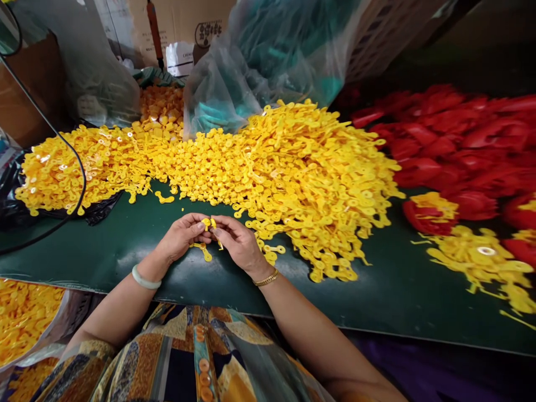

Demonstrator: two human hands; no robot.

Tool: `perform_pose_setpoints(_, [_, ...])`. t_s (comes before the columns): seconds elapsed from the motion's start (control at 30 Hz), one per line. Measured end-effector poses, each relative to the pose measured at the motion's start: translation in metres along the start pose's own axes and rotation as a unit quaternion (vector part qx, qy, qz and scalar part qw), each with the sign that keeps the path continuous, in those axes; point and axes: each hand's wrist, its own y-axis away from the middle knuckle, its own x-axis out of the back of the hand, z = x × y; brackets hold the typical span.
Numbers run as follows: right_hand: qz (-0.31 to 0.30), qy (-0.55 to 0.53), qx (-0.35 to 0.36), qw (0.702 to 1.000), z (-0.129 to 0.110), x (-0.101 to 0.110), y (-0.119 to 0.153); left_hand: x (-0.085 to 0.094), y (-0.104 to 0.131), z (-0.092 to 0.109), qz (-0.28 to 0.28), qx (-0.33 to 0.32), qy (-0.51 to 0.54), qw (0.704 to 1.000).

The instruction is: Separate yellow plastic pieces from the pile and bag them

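Observation:
My left hand [187, 234] and my right hand [234, 240] meet over the near part of the green table. Between the left thumb and fingers I pinch a small yellow plastic piece [206, 223]. The right fingertips close on another small yellow plastic piece [213, 223], right beside the first. Below the left fingers shows a flat yellow link [206, 255] with rounded ends, partly hidden by the hand. Just beyond my hands lies a wide heap of small round yellow pieces [209, 167], and to its right a heap of flat yellow links [322, 184].
More yellow parts [84, 162] lie on black plastic at left, crossed by a black cable [85, 178]. Red plastic parts [460, 139] pile up at right. Clear bags [268, 61] stand behind. An orange electric screwdriver [154, 33] hangs at the back. A sack of orange-yellow parts [29, 312] sits lower left.

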Motion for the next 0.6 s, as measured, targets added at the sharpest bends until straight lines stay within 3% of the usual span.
perform_pose_setpoints(0.6, [-0.021, -0.146, -0.101, 0.984, 0.0053, -0.0009, -0.0048, 0.0025, -0.0004, -0.0007, 0.005, -0.006, 0.000, 1.000])
